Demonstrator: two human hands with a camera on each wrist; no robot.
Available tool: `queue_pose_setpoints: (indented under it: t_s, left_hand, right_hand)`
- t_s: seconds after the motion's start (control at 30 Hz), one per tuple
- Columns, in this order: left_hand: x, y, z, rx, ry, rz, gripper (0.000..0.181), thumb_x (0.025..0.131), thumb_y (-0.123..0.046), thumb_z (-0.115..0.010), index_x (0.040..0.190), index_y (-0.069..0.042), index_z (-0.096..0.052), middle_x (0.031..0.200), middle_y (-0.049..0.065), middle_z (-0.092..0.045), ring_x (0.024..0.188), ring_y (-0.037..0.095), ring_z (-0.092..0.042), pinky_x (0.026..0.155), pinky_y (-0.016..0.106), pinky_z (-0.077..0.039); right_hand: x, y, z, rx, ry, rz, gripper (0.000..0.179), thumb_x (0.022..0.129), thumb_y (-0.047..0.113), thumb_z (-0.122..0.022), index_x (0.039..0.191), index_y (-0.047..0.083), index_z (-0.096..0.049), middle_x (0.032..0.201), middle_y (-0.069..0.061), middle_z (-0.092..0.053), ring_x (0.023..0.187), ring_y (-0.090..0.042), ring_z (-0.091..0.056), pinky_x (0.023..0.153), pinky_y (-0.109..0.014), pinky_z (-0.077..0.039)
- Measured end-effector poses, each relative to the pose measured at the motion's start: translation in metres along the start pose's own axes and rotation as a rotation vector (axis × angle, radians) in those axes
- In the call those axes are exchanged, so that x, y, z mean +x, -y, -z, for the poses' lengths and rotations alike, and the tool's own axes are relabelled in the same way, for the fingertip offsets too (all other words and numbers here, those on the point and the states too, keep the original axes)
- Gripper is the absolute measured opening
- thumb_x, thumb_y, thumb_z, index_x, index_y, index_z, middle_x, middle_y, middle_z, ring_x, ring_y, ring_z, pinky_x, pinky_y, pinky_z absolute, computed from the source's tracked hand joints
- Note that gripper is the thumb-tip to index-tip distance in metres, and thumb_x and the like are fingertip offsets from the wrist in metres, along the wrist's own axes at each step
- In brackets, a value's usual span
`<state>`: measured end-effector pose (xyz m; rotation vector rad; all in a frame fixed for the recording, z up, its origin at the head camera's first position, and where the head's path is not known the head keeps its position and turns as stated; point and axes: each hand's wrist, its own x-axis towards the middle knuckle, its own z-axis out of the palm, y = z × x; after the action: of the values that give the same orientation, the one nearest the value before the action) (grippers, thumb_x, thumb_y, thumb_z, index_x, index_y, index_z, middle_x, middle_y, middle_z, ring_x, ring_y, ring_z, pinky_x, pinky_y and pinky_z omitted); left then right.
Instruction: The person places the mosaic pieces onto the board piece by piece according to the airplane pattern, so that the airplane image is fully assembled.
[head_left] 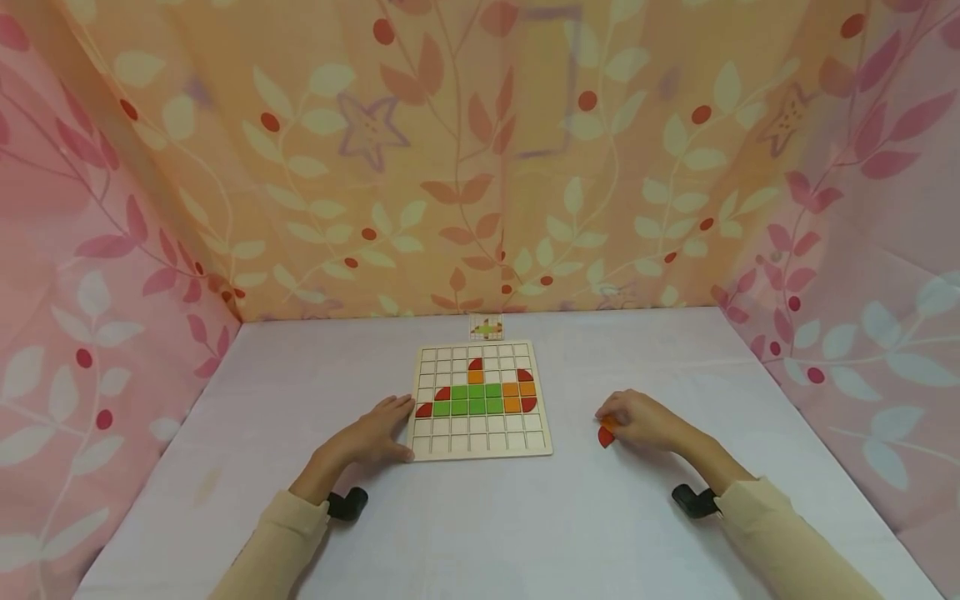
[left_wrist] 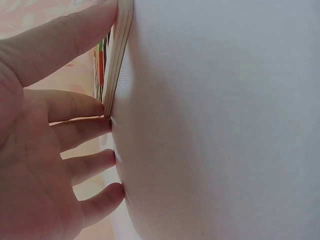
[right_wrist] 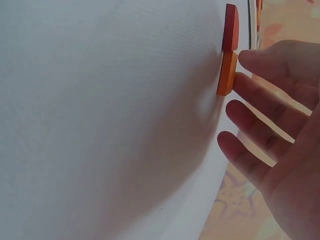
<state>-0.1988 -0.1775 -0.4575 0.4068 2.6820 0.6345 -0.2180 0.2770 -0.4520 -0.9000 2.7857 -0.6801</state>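
Observation:
My left hand (head_left: 378, 429) lies at the left edge of a pale wooden grid board (head_left: 459, 427). Its thumb and fingertips touch the board's side in the left wrist view. On the grid sit green squares (head_left: 477, 392), orange squares (head_left: 512, 404) and red rounded pieces (head_left: 528, 405). Right of the board, my right hand (head_left: 641, 419) is over two loose pieces on the table. In the right wrist view its thumb and index fingertip are right at an orange block (right_wrist: 227, 73), the other fingers loosely bent. A red rounded piece (right_wrist: 230, 27) lies end to end with that block.
Behind the board's far edge is a small picture card (head_left: 487, 327) with a coloured pattern on a grid. A white cloth covers the table (head_left: 495, 533). Patterned curtains (head_left: 420, 208) stand at the back and both sides.

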Motion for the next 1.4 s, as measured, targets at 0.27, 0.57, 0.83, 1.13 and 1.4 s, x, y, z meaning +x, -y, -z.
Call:
queue_pose_setpoints:
  t_s: [0.27,0.57,0.83,1.13,1.4]
  left_hand:
    - [0.0022,-0.0007,0.0007,-0.008,0.009,0.014,0.091,0.078,-0.024,-0.081,0.151,-0.001,-0.031,0.161,0.015,-0.026,0.15,0.041,-0.015,0.117,0.061,-0.021]
    - [0.0026,-0.002,0.0012,-0.011,0.012,0.023,0.091,0.078,-0.023,-0.081,0.151,-0.001,-0.032,0.16,0.016,-0.027,0.15,0.041,-0.015,0.118,0.061,-0.02]
    - [0.003,-0.0022,0.0013,-0.015,0.012,0.025,0.092,0.077,-0.022,-0.082,0.151,-0.001,-0.032,0.16,0.016,-0.027,0.15,0.041,-0.015,0.117,0.061,-0.021]
    - [0.0038,-0.0033,0.0006,-0.009,0.002,0.031,0.094,0.076,-0.021,-0.083,0.151,-0.001,-0.031,0.16,0.017,-0.027,0.149,0.04,-0.017,0.118,0.059,-0.021]
    - [0.004,-0.0035,0.0006,-0.003,0.002,0.033,0.094,0.076,-0.021,-0.083,0.151,-0.001,-0.032,0.16,0.016,-0.027,0.149,0.041,-0.017,0.118,0.059,-0.021]
  right_hand:
    - [-0.0025,-0.0029,0.0021,-0.092,0.001,-0.06,0.019,0.077,0.001,-0.073,0.095,0.006,-0.075,0.092,-0.001,-0.069,0.09,-0.022,-0.061,0.085,-0.045,-0.054]
    - [-0.0045,0.001,0.0039,-0.103,-0.006,-0.111,0.017,0.077,0.002,-0.074,0.093,0.005,-0.076,0.09,-0.001,-0.066,0.088,-0.02,-0.058,0.084,-0.043,-0.053]
    - [-0.004,0.001,0.0008,-0.122,-0.027,-0.1,0.015,0.076,0.001,-0.074,0.091,0.005,-0.077,0.087,0.001,-0.066,0.085,-0.019,-0.058,0.081,-0.04,-0.052]
    - [-0.0045,0.0039,0.0007,-0.171,-0.032,-0.084,0.015,0.076,0.001,-0.075,0.091,0.005,-0.076,0.087,0.0,-0.066,0.086,-0.02,-0.058,0.082,-0.041,-0.053]
    - [-0.0051,0.0022,-0.0006,-0.125,-0.017,-0.162,0.015,0.078,0.006,-0.076,0.093,0.008,-0.076,0.087,0.002,-0.064,0.087,-0.017,-0.055,0.081,-0.037,-0.052]
